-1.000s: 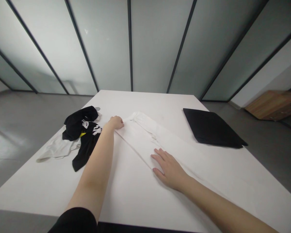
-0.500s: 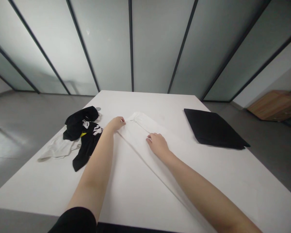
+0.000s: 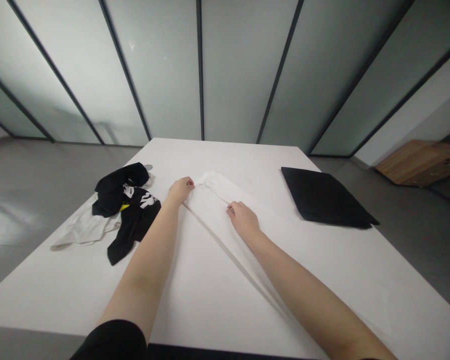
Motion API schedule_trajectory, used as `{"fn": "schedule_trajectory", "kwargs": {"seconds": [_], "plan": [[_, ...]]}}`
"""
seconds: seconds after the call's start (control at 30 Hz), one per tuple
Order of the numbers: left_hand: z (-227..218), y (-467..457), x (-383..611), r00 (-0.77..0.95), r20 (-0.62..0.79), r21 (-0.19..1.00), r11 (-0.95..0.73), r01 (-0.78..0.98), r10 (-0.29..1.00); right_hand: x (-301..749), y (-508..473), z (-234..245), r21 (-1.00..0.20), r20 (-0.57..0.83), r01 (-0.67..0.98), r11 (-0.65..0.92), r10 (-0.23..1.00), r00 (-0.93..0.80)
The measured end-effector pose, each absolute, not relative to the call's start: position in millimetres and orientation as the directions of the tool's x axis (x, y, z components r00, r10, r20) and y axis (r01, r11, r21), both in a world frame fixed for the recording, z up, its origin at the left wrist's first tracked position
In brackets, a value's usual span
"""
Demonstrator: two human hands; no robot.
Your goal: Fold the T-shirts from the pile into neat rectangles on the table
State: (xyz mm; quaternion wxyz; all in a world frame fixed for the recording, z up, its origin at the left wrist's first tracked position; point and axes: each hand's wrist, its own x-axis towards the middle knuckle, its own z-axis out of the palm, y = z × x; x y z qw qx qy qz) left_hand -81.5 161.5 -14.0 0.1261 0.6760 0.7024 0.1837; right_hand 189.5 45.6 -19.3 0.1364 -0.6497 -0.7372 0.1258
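Note:
A white garment (image 3: 209, 212) lies across the middle of the white table, its long edge running diagonally toward the near right. White on white, its outline is hard to follow, and I cannot tell its kind. At the garment's far left corner, my left hand (image 3: 181, 190) is closed, pinching the cloth between thumb and fingers. My right hand (image 3: 244, 218) is also closed on the cloth, farther right and a little nearer to me. The long edge below both hands hangs slightly off the tabletop.
Left on the white table (image 3: 161, 155) are a crumpled black garment (image 3: 129, 227) with white print and a white cloth (image 3: 84, 227) partly under it. A flat, folded black cloth (image 3: 322, 197) lies at the right. Frosted glass panels (image 3: 232, 70) stand behind; a wooden cabinet (image 3: 416, 162) is far right.
The view has shifted slightly, so most things appear a little farther left. Both hands keep their hold, and the garment's long edge looks slightly more raised.

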Motion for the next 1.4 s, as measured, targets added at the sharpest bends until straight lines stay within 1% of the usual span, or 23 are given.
{"fn": "schedule_trajectory", "kwargs": {"seconds": [0.1, 0.17, 0.23, 0.3, 0.33, 0.4, 0.47, 0.53, 0.63, 0.73, 0.8, 0.9, 0.97, 1.07, 1.13, 1.23, 1.4], "plan": [[-7.6, 158.4, -76.8, -0.086, 0.019, 0.346, 0.074, 0.935, 0.996, 193.2, 45.9, -23.7, -0.373, 0.051, 0.915, 0.154, 0.988, -0.145], [-1.5, 154.9, -72.0, -0.113, 0.014, 0.264, 0.105, 0.959, 0.994, 196.6, 46.4, -27.1, -0.386, 0.072, 0.903, 0.190, 0.982, -0.176], [5.4, 148.8, -62.2, -0.160, 0.077, 0.184, 0.144, 0.972, 0.984, 199.8, 47.2, -30.2, -0.409, 0.100, 0.886, 0.221, 0.975, -0.197], [11.4, 139.7, -43.6, -0.212, 0.160, 0.139, 0.191, 0.972, 0.964, 202.2, 48.7, -32.7, -0.426, 0.127, 0.876, 0.226, 0.974, -0.190], [13.1, 134.0, -30.6, -0.222, 0.173, 0.132, 0.201, 0.971, 0.960, 203.0, 49.6, -33.5, -0.428, 0.139, 0.876, 0.222, 0.974, -0.179], [12.2, 120.5, 1.3, -0.175, 0.130, 0.117, 0.161, 0.980, 0.976, 203.9, 51.5, -34.5, -0.417, 0.157, 0.885, 0.208, 0.975, -0.156], [4.3, 105.5, 35.9, -0.102, 0.028, 0.099, 0.099, 0.990, 0.994, 204.7, 53.3, -34.9, -0.402, 0.171, 0.893, 0.202, 0.975, -0.143], [-8.9, 91.0, 65.1, -0.084, -0.088, 0.104, 0.093, 0.990, 0.993, 205.6, 54.5, -35.4, -0.394, 0.187, 0.895, 0.208, 0.972, -0.143], [-28.7, 76.5, 86.9, -0.060, -0.090, 0.131, 0.071, 0.989, 0.994, 207.1, 55.0, -38.8, -0.380, 0.256, 0.895, 0.232, 0.957, -0.140], [-39.0, 74.7, 85.5, -0.035, -0.044, 0.145, 0.041, 0.989, 0.998, 206.9, 53.9, -45.6, -0.342, 0.325, 0.907, 0.247, 0.936, -0.133], [-40.8, 79.0, 79.0, -0.027, -0.012, 0.146, 0.029, 0.989, 1.000, 205.3, 52.2, -50.1, -0.295, 0.302, 0.921, 0.255, 0.939, -0.163], [-40.3, 89.8, 67.1, -0.033, 0.026, 0.157, 0.029, 0.987, 0.999, 203.2, 48.8, -53.0, -0.209, 0.181, 0.938, 0.278, 0.953, -0.242], [-39.2, 98.9, 56.9, -0.040, 0.045, 0.183, 0.031, 0.983, 0.998, 203.2, 46.5, -51.8, -0.172, 0.099, 0.938, 0.302, 0.952, -0.288], [-36.5, 113.7, 37.8, -0.050, 0.031, 0.223, 0.042, 0.974, 0.998, 205.5, 44.0, -47.8, -0.170, 0.006, 0.930, 0.325, 0.944, -0.329], [-34.3, 122.6, 24.7, -0.068, 0.016, 0.233, 0.063, 0.970, 0.998, 207.4, 42.9, -45.2, -0.181, -0.028, 0.925, 0.335, 0.938, -0.345], [-31.8, 131.8, 9.4, -0.082, 0.008, 0.242, 0.078, 0.967, 0.997, 209.1, 41.5, -41.8, -0.190, -0.045, 0.911, 0.366, 0.924, -0.380], [-31.0, 136.2, -2.7, -0.058, 0.027, 0.231, 0.050, 0.972, 0.998, 209.4, 38.8, -36.6, -0.203, -0.061, 0.903, 0.379, 0.915, -0.398]]}}
